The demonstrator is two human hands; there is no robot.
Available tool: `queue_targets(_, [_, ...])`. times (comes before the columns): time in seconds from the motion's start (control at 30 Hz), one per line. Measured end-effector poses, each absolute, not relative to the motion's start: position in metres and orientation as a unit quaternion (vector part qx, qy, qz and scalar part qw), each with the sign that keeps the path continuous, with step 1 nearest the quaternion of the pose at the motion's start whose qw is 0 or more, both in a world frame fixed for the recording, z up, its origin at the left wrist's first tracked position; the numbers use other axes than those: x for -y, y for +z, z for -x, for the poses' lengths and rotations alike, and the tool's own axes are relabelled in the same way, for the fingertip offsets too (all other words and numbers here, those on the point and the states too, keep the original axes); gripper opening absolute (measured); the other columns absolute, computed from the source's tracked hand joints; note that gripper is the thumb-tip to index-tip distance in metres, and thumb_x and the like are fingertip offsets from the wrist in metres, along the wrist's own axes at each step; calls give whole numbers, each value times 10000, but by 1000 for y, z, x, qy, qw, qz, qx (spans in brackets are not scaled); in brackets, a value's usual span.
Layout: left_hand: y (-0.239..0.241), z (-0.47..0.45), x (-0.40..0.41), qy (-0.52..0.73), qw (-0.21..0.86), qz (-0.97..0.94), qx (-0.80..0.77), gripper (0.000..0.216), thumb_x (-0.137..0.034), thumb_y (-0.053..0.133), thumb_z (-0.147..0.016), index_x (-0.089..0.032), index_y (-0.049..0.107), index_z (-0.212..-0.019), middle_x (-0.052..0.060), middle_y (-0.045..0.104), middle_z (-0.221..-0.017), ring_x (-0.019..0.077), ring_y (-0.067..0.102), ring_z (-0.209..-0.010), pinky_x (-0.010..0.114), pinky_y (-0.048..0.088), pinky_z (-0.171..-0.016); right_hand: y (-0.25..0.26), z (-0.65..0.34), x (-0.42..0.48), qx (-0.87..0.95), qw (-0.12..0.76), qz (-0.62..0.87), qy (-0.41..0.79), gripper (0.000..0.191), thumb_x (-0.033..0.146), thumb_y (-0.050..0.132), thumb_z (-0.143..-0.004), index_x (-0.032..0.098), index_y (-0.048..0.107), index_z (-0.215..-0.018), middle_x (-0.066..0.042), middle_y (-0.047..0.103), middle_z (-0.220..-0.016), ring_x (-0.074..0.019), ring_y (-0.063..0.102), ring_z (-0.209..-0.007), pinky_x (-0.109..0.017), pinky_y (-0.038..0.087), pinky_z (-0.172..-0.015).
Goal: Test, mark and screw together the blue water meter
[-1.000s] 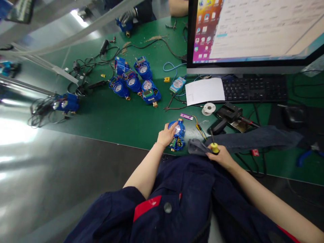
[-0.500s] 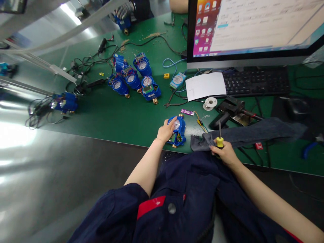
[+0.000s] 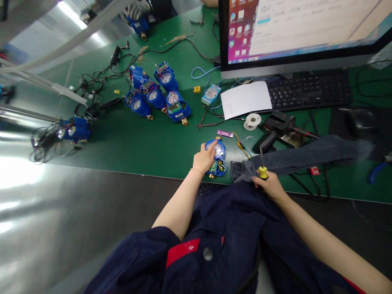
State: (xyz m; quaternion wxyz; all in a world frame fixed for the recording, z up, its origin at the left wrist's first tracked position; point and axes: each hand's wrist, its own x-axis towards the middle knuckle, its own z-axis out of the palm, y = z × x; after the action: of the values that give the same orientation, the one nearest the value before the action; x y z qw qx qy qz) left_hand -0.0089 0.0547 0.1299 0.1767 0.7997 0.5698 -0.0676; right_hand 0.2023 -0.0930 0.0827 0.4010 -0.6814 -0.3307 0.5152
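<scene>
A blue water meter (image 3: 218, 157) with an exposed green circuit board lies near the front edge of the green mat (image 3: 147, 139). My left hand (image 3: 204, 158) grips its left side. At the mat's front edge my right hand (image 3: 269, 184) is closed around a yellow-handled screwdriver (image 3: 261, 166), whose shaft points up and away from me. That hand rests beside a folded piece of blue denim cloth (image 3: 294, 157). A small purple board (image 3: 225, 134) with wires lies just beyond the meter.
Several more blue meters (image 3: 156, 94) cluster at the back left among black cables (image 3: 98, 87). A monitor (image 3: 300, 32), keyboard (image 3: 309, 92), white paper (image 3: 245, 99), solder spool (image 3: 252, 121) and black tool (image 3: 277, 128) fill the right. Another person's gloved hand (image 3: 136, 10) holds a meter at the far edge.
The view has shifted slightly, so the bench objects sit a bit further left and up. My hands keep their holds; the screwdriver has tilted more upright.
</scene>
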Motion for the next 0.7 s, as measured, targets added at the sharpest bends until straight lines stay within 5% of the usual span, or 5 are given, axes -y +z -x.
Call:
queue_targets(0.33, [119,41,-65,-5,253,-788,-561,446,-403,218,-926,-372,225,-1371,33,358,-1313,227,562,-1025,352,466,-873,84,-199,90,352,369,702,497,324,453,622,-549,166,514,-650,36,500,-440,-111,447,-425,-247,363,-475])
queue_targets(0.7, [106,66,-78,71,408,-735,-536,498,-364,330,-909,-258,231,-1385,56,359,-1343,188,340,-1275,353,263,-1087,83,-193,84,422,347,697,465,297,455,576,-575,166,560,-643,26,511,-545,-117,442,-539,-229,364,-533])
